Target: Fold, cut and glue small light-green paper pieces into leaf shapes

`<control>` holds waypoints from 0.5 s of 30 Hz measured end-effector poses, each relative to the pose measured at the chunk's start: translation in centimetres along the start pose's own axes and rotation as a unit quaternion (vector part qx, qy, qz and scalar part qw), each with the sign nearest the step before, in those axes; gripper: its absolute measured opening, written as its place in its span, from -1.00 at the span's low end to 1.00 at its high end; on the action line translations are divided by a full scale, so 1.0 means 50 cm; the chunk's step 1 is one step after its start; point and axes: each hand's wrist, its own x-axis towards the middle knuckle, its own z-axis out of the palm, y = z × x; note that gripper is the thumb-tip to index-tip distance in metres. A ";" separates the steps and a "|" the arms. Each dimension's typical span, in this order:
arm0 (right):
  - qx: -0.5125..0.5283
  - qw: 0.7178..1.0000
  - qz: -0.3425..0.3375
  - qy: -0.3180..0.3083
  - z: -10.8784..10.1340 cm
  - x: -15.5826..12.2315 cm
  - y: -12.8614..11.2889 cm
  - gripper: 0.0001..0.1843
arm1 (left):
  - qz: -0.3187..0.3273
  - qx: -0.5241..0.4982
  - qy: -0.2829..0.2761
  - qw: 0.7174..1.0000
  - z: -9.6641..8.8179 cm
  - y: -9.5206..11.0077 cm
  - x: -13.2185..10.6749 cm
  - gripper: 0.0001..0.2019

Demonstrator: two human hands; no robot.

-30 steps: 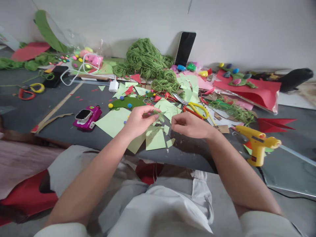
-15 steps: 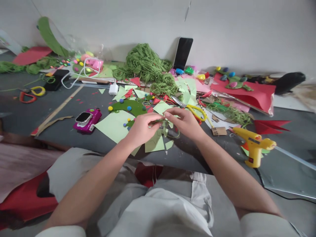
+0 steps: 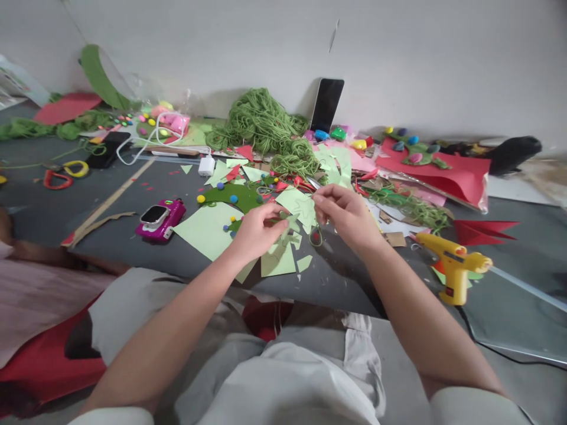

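From here, a heap of grass-green woolly yarn [image 3: 259, 121]; right of it, a yellow plastic glue gun [image 3: 456, 262]; before it, a pale green paper sheet [image 3: 299, 202] with thin dark outlines.

I have the cut-out [image 3: 292, 224] pinched between the thumb and fingers of my left hand [image 3: 261, 231]. It is pale green and thin, with pointed tips showing past my fingertips, and I hold it raised over the paper scraps [image 3: 304, 263]. My fingers hide part of it, so its full outline can't be told. A thin, dark green loop [image 3: 316, 245] is just below my right fingertips [image 3: 318, 199], rounded and apart from my palm; whether it hangs or lies flat is unclear.
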 end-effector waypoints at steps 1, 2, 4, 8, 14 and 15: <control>-0.043 0.999 -0.011 -0.012 0.001 -0.002 0.002 -0.78 | -0.005 -0.010 0.005 1.000 0.001 0.000 0.001 -0.78; -0.086 0.996 -0.028 -0.020 0.005 -0.004 0.007 -0.81 | -0.010 -0.017 0.011 1.000 0.003 -0.001 0.002 -0.80; -0.166 0.983 -0.075 -0.019 0.016 -0.009 0.018 -0.84 | -0.015 -0.029 0.025 0.999 0.008 -0.002 0.004 -0.83; -0.267 0.952 -0.151 -0.012 0.034 -0.014 0.033 -0.81 | -0.013 -0.092 0.031 0.995 0.022 -0.009 0.006 -0.82; -0.322 0.922 -0.215 -0.002 0.036 -0.016 0.037 -0.76 | -0.027 -0.201 0.038 0.979 0.034 -0.015 0.008 -0.76; -0.323 0.920 -0.221 0.003 0.037 -0.016 0.039 -0.76 | -0.026 -0.197 0.042 0.979 0.035 -0.015 0.008 -0.76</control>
